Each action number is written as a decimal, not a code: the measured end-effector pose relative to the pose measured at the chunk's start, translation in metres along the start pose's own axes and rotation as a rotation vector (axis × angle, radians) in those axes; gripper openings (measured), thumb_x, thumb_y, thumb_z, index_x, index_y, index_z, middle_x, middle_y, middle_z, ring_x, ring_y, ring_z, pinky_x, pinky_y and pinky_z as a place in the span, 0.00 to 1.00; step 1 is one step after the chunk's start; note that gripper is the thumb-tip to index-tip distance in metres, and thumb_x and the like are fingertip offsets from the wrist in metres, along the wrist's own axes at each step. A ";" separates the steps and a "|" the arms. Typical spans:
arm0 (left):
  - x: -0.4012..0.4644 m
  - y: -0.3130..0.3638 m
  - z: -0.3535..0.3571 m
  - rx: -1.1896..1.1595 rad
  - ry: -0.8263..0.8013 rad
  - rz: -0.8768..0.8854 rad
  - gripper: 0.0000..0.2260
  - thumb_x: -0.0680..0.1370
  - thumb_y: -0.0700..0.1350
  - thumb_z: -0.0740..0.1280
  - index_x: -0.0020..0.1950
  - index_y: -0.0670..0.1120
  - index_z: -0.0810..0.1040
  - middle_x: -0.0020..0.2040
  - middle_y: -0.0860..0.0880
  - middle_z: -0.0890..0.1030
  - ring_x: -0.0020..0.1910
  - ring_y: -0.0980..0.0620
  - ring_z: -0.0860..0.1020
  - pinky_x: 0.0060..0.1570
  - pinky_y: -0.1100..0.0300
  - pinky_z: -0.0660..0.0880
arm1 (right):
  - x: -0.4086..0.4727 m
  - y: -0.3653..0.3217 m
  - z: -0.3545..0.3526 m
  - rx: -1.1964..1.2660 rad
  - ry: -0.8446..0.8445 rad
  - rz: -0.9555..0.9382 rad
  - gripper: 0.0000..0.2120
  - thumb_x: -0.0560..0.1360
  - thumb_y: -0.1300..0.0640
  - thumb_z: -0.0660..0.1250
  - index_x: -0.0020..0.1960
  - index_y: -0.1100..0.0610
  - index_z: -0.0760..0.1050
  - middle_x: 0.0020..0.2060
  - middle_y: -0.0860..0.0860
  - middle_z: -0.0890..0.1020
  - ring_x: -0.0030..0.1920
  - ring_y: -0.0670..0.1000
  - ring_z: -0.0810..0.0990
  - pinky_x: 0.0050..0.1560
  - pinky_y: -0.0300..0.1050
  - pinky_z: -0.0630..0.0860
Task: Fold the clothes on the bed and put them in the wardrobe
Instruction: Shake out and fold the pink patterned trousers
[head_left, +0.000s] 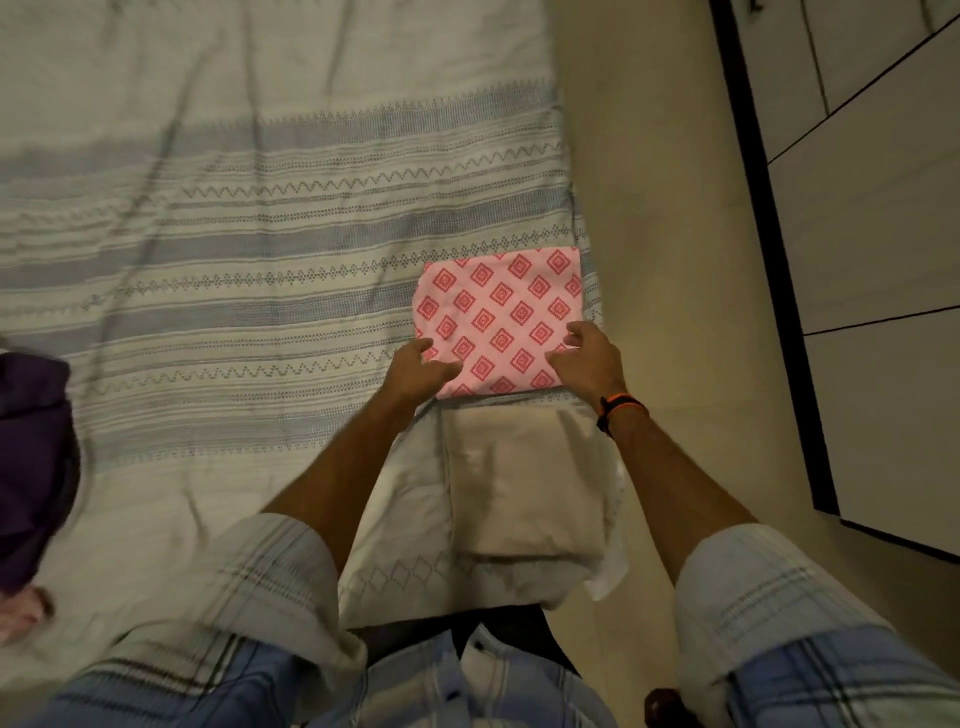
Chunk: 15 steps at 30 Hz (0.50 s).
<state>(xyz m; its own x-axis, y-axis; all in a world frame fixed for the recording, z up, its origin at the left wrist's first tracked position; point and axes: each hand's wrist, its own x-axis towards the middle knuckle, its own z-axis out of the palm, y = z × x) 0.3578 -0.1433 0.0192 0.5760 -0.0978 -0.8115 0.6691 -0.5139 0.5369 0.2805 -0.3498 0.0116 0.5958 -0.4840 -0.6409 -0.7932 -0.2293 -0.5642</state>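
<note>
My left hand (415, 366) and my right hand (589, 358) both rest on the near edge of a folded pink cloth (501, 312) with a red diamond print. The fingers of each hand are loosely spread and bent over the fabric; I cannot tell whether they pinch it. The cloth lies flat near the right edge of the bed (234, 234), just beyond a folded beige cloth (519, 488) that touches its near side. A purple garment (31, 457) lies bunched far to my left. The wardrobe (857, 208) stands on my right across the floor (660, 208).
</note>
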 end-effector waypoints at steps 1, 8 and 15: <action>-0.013 -0.001 -0.002 -0.001 0.009 0.017 0.31 0.74 0.40 0.73 0.75 0.42 0.66 0.70 0.43 0.73 0.65 0.45 0.75 0.57 0.55 0.73 | -0.012 -0.002 -0.001 0.006 0.003 -0.028 0.26 0.75 0.60 0.72 0.71 0.60 0.69 0.63 0.56 0.77 0.59 0.54 0.77 0.59 0.43 0.74; -0.093 -0.027 -0.036 -0.052 0.075 0.110 0.30 0.75 0.40 0.73 0.75 0.42 0.66 0.72 0.40 0.70 0.67 0.44 0.73 0.60 0.52 0.74 | -0.086 -0.018 0.011 0.021 -0.005 -0.194 0.22 0.74 0.59 0.73 0.66 0.59 0.73 0.58 0.53 0.79 0.56 0.53 0.79 0.60 0.51 0.77; -0.165 -0.092 -0.112 -0.177 0.197 0.157 0.24 0.76 0.41 0.72 0.71 0.42 0.70 0.69 0.41 0.72 0.59 0.48 0.74 0.61 0.53 0.74 | -0.167 -0.049 0.069 -0.010 -0.096 -0.380 0.18 0.74 0.60 0.72 0.62 0.59 0.75 0.55 0.52 0.81 0.51 0.49 0.78 0.52 0.40 0.75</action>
<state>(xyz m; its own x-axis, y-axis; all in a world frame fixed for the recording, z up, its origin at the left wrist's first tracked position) 0.2540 0.0155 0.1298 0.7471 0.0121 -0.6647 0.6263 -0.3478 0.6977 0.2285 -0.1996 0.1098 0.8561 -0.2817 -0.4333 -0.5146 -0.3856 -0.7659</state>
